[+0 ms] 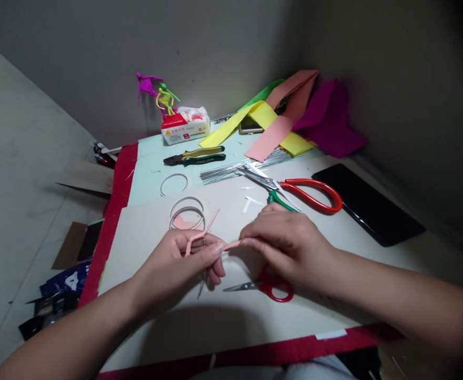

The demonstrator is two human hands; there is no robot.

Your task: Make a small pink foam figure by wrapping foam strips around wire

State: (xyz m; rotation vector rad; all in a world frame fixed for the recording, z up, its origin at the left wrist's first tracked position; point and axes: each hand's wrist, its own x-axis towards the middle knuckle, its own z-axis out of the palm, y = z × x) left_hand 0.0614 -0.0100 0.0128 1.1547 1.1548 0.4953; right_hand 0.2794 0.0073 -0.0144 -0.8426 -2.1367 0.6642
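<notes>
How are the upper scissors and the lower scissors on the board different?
The upper scissors have one red and one green handle; the lower scissors show only red. The upper scissors look longer than the lower scissors. The right hand lies over the lower scissors, while the upper scissors sit beyond it. Both have metal blades pointing leftward.

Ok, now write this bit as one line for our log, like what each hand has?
left hand: holds pink strip | right hand: pinches same strip | nearby: red-handled scissors, wire loops

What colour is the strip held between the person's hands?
The strip is pale pink, best seen in the head view.
</notes>
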